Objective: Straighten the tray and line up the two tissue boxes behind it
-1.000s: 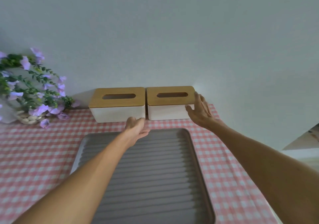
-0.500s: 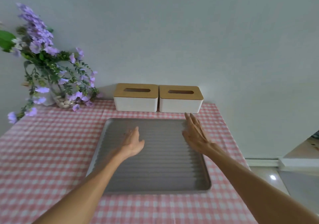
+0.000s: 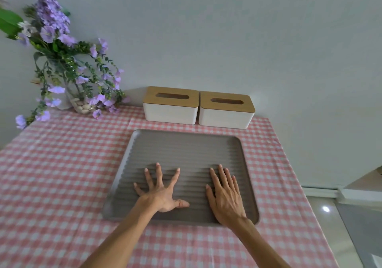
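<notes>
A grey ribbed tray (image 3: 184, 143) lies on the pink checked tablecloth, roughly square to the table. Behind it, against the wall, two white tissue boxes with wooden lids stand side by side: the left tissue box (image 3: 170, 110) and the right tissue box (image 3: 225, 114), almost touching. My left hand (image 3: 160, 189) is over the tray's near half with fingers spread wide, holding nothing. My right hand (image 3: 224, 191) lies flat, palm down, over the tray's near right part, fingers together and extended, also holding nothing.
A glass vase of purple flowers (image 3: 80, 100) with pebbles stands at the back left. The pink checked tablecloth (image 3: 62, 164) covers the table. The table's right edge (image 3: 293, 164) drops to a shiny floor. The wall runs right behind the boxes.
Both hands have pulled back from the tissue boxes to the tray's near half and flattened out. The view has drawn back and tilted, showing more of the table.
</notes>
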